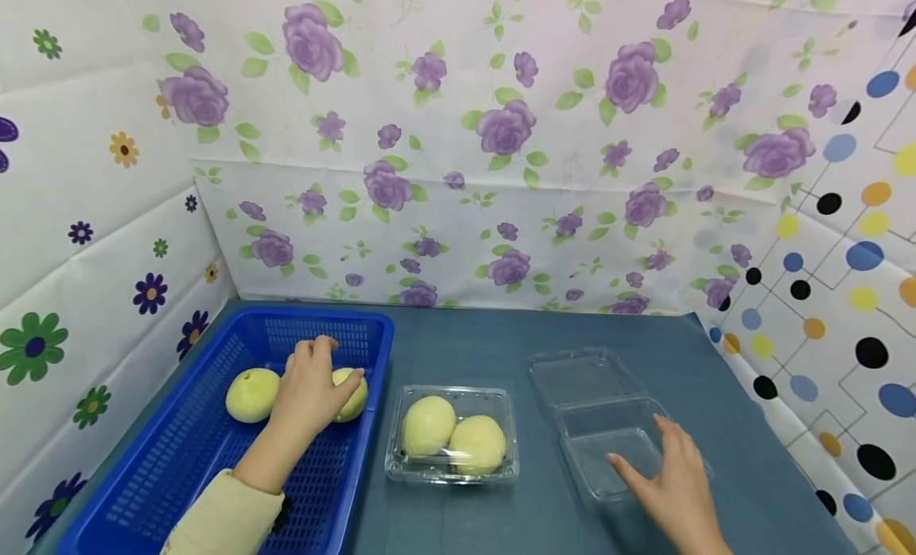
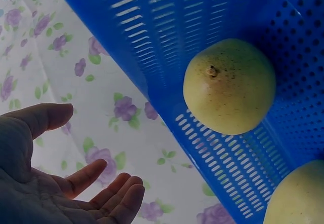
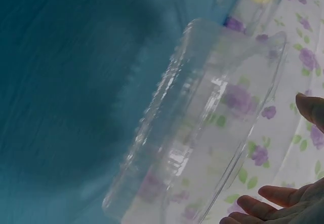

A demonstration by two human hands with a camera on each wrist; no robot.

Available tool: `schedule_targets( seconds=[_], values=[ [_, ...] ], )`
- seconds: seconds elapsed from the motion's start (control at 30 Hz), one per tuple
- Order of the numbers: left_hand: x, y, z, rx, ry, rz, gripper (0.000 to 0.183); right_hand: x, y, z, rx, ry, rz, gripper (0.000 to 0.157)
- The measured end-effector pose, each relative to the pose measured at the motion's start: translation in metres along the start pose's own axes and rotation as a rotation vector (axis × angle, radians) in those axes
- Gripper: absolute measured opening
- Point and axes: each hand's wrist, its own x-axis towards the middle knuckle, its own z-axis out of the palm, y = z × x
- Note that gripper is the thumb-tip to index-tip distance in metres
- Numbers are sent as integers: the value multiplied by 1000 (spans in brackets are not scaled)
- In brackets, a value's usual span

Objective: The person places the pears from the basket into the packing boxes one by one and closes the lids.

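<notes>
A person's left hand (image 1: pixel 309 390), fingers and thumb parted, hovers nearer to a round yellow fruit (image 1: pixel 351 408) just below its thumb in a blue basket (image 1: pixel 286 328), while the right hand (image 1: pixel 676 482), likewise spread, hangs well off beside an unfolded clear container (image 1: pixel 595 424).

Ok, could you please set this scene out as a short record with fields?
basket: blue, two pale fruit visible inside
left hand: over the basket, holding nothing
middle box: clear, closed, two pale fruit inside
right box: clear, lid open
right hand: at the right box, holding nothing; contact unclear
</notes>
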Motion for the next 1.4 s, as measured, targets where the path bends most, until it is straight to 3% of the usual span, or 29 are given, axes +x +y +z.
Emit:
schedule_targets(
  seconds=[0.37,0.7,1.4],
  values=[
    [8,-5,1,-3,-123,-78,60,10,17,-5,-6,-74,81,114],
    [19,-7,9,-13,-211,-115,64,15,33,-7,-12,-112,84,117],
    [26,-26,24,-51,-302,-142,70,23,65,-1,-115,-170,53,131]
  ],
)
